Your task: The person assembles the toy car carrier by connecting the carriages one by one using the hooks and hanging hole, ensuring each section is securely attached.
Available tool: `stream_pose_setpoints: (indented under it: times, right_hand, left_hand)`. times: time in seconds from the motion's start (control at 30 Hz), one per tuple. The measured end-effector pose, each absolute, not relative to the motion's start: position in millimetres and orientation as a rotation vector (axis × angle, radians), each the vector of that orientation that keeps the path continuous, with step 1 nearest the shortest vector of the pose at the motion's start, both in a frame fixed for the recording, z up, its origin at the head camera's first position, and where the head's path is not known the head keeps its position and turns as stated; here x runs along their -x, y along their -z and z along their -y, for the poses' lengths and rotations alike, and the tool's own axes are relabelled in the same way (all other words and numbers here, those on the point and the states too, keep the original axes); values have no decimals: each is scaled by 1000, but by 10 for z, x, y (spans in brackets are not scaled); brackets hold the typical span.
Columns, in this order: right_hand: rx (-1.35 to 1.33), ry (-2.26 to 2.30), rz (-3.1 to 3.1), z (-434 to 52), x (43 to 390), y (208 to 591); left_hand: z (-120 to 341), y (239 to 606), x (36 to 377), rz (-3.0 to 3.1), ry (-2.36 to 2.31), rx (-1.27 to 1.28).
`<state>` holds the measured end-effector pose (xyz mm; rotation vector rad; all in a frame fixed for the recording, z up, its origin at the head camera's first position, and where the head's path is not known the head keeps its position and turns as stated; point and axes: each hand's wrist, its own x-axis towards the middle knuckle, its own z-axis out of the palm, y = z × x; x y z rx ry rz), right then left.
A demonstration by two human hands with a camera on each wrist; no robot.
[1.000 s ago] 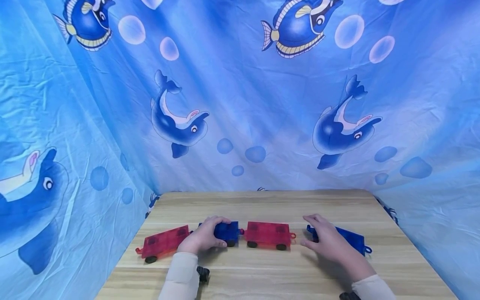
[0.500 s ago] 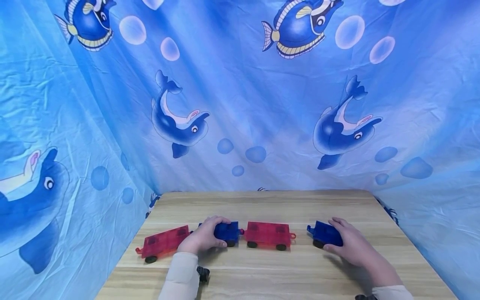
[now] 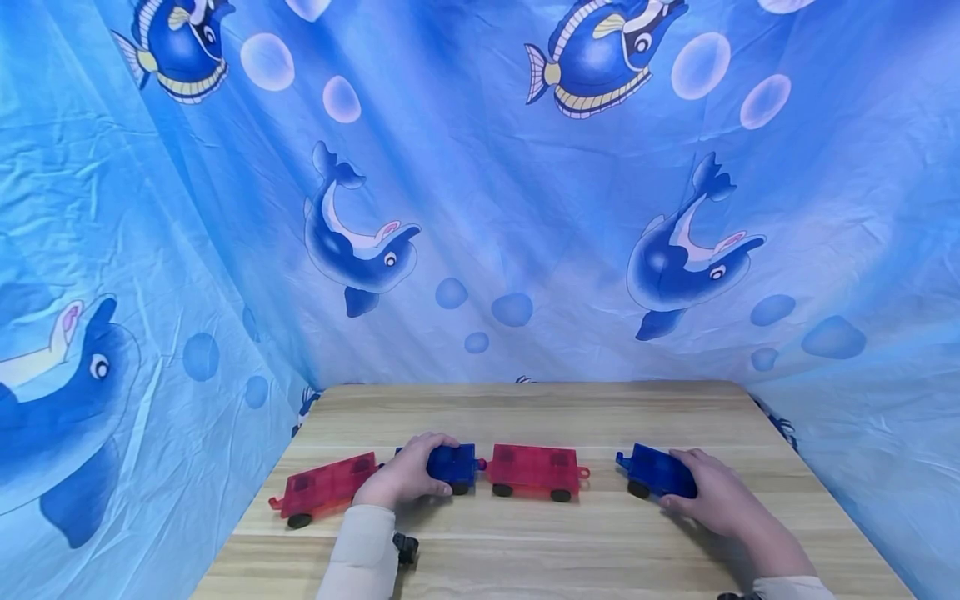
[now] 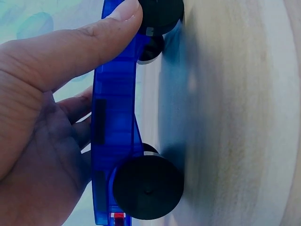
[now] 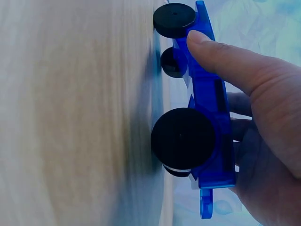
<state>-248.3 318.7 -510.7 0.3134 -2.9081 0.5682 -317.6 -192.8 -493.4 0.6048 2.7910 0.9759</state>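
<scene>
My left hand [image 3: 411, 472] grips a blue toy train car [image 3: 457, 465] between thumb and fingers; its black wheels are at the tabletop. This car is hooked to a red train car [image 3: 534, 468] on its right, and another red train car [image 3: 328, 485] sits angled at its left end. Further right, my right hand [image 3: 716, 498] holds a second blue train car [image 3: 660, 472] by its right part, thumb along the near side. A gap separates that car's hook [image 3: 622, 458] from the middle red car's ring [image 3: 584, 472]. My palm hides its right end in the head view.
The cars stand on a light wooden table [image 3: 525, 550]. A blue curtain [image 3: 487, 208] printed with dolphins and fish surrounds its back and sides. A small black device [image 3: 407, 548] is at the left wrist.
My right hand has moved rightward along the second blue car, from its left end to its right part, uncovering the hook end. The left hand and the other cars look unmoved.
</scene>
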Motion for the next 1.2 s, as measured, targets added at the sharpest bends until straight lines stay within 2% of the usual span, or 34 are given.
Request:
stream_pose_setpoints:
  times: [1.2]
  right_hand:
    - [-303, -567, 2939, -3075, 2535, 5170]
  left_hand:
    - [1839, 4887, 3123, -2839, -966, -615]
